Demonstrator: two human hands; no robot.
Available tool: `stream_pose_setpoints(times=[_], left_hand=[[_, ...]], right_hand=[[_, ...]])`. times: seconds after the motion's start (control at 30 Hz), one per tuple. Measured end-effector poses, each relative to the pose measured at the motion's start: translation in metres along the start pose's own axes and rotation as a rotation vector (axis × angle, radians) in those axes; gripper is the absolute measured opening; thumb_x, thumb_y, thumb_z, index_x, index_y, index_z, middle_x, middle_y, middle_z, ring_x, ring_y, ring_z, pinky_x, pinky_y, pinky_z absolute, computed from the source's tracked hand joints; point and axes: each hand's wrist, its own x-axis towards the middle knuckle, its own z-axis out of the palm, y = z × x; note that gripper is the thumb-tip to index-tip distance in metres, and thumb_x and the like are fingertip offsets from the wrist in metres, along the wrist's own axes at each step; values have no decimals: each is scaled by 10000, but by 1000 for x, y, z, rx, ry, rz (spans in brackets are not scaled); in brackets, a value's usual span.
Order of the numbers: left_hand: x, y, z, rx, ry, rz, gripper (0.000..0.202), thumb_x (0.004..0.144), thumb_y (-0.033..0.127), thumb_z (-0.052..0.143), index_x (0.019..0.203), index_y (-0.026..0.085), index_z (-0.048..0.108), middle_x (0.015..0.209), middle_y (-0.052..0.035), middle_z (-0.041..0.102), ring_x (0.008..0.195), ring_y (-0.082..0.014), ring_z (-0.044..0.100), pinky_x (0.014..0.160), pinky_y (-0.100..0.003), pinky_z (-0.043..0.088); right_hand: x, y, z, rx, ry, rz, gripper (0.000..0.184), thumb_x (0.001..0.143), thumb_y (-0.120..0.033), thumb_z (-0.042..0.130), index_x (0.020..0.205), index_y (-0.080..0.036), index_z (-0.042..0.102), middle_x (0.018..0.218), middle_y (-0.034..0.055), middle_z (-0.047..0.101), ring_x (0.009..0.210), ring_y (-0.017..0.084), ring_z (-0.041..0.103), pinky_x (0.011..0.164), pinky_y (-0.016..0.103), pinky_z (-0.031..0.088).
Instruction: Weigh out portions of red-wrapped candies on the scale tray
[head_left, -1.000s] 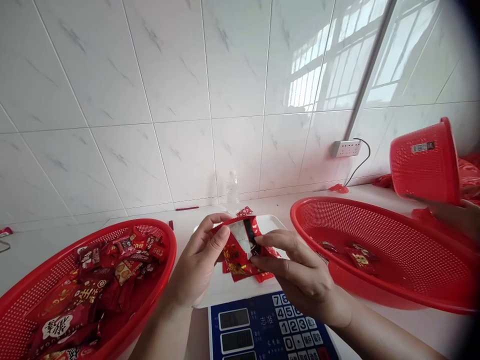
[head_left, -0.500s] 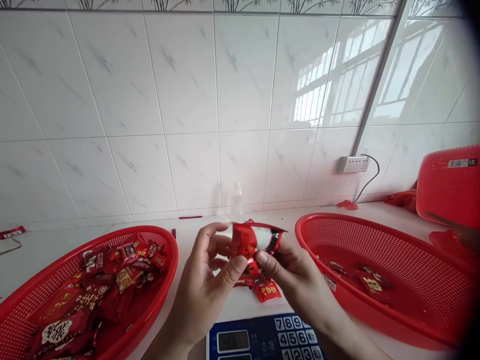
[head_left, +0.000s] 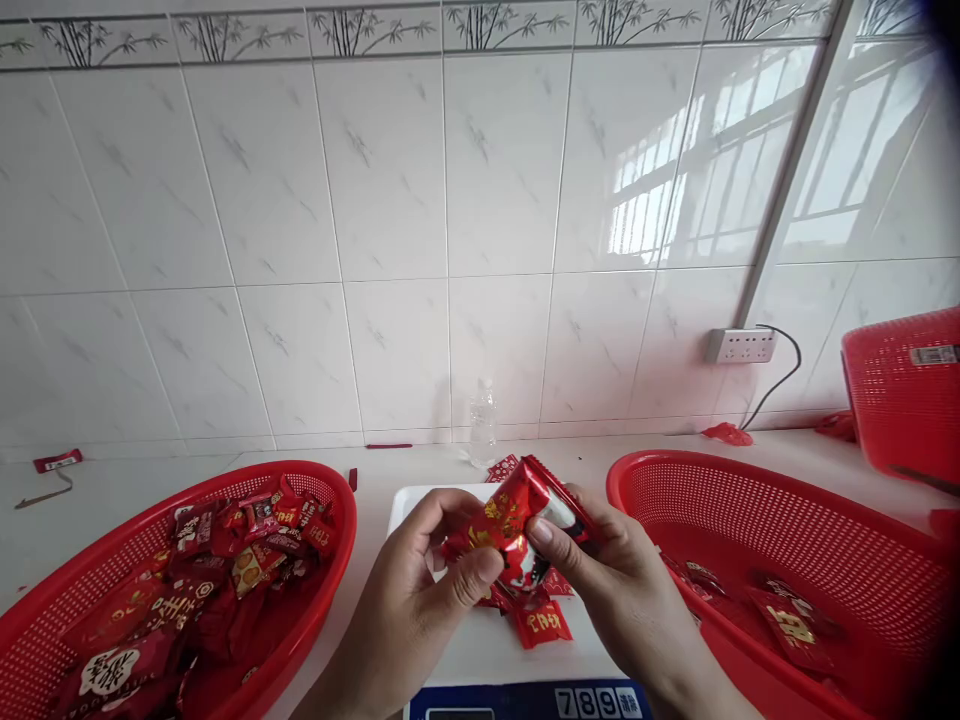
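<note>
Clock read from the held packet, 12 toward the wall. Red packet (head_left: 517, 520) sits above the white scale tray (head_left: 465, 655), tilted, top edge leaning to 1. Left hand (head_left: 409, 590) pinches its 8 o'clock end between thumb and fingers; right hand (head_left: 619, 575) grips the 4 o'clock side, thumb on the front, fingers behind. Just below, at 5, small red packets (head_left: 544, 625) lie on the tray; cannot tell whether the held one touches them.

Edges: left basket (head_left: 343, 520), wrapped snacks inside, curves round at 8 to 9, with a narrow strip of surface (head_left: 371, 535) between its rim and the tray. Right basket (head_left: 697, 500), a few packets inside, spans 3 to 4, rim near the right hand. Clear bottle (head_left: 483, 425) stands at 11, near the wall. Number keys (head_left: 596, 703) show at 5, nearest the wearer.
</note>
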Motion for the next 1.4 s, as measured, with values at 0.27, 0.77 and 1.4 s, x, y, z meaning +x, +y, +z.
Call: stream_pose_setpoints(times=[0.27, 0.77, 1.4], left_hand=[[3, -2, -2, -54, -84, -20, 260, 892, 332, 577, 1104, 195, 639, 982, -83, 678, 883, -208, 634, 839, -362, 509], [7, -12, -11, 47, 196, 51, 223, 870, 426, 590, 868, 204, 611, 746, 15, 579, 665, -112, 519, 602, -191, 435], [5, -12, -7, -54, -33, -23, 260, 844, 400, 641, 1028, 217, 618, 931, -35, 656, 830, -166, 635, 741, -276, 520]], right_hand=[[1, -4, -4, -6, -115, -50, 357, 805, -435, 665, 1087, -222, 617, 956, 60, 681, 859, 167, 655, 737, 276, 564], [1, 4, -3, -38, -114, 183, 382, 765, -521, 675, 751, -163, 540, 637, -1, 569, 543, 93, 543, 489, 217, 471], [2, 4, 1, -115, -173, 66, 398, 845, -539, 577, 913, -148, 603, 780, 43, 589, 674, 117, 541, 583, 241, 467]])
